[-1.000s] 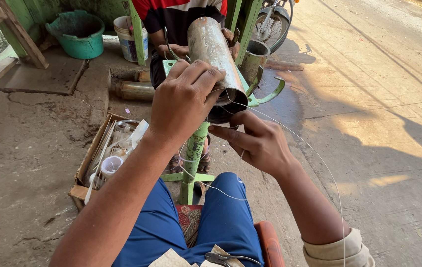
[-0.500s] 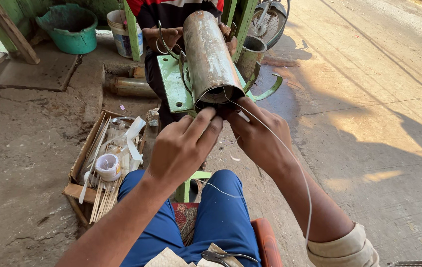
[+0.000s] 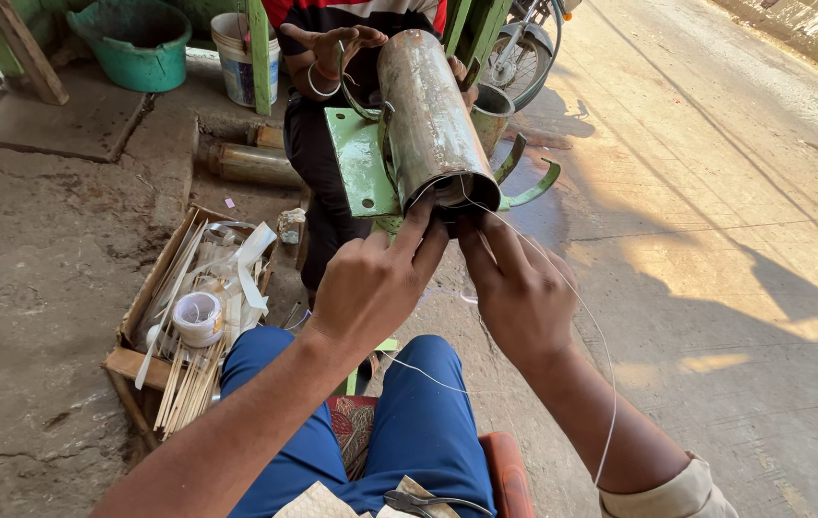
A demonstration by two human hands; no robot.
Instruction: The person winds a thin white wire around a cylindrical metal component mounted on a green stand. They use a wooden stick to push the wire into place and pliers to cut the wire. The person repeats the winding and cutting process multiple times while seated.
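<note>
- Pinching at the near mouth of the metal tube (image 3: 428, 120), the left hand (image 3: 370, 288) had its fingertips pressed against the rim at about six o'clock, nearly closed on a thin white string (image 3: 589, 321) (whether the string truly sat between those fingertips could not be told).
- The right hand (image 3: 522, 293) stood just beside it at three o'clock, fingers curled up to the same rim, the string looping down past its wrist; its hold looked tight but the contact point was hidden.
- The tube lay tilted on a green metal bracket (image 3: 356, 163), its open end facing the person.
- Doing this well would likely have meant keeping the string taut and both sets of fingertips close to the rim, so it could not slip.
- At twelve o'clock another person's hand (image 3: 332, 43) steadied the far end.
- At nine o'clock a wooden box (image 3: 130, 364) held sticks and a roll of white tape (image 3: 198, 317).
- At eleven o'clock stood a green basin (image 3: 130, 43).
</note>
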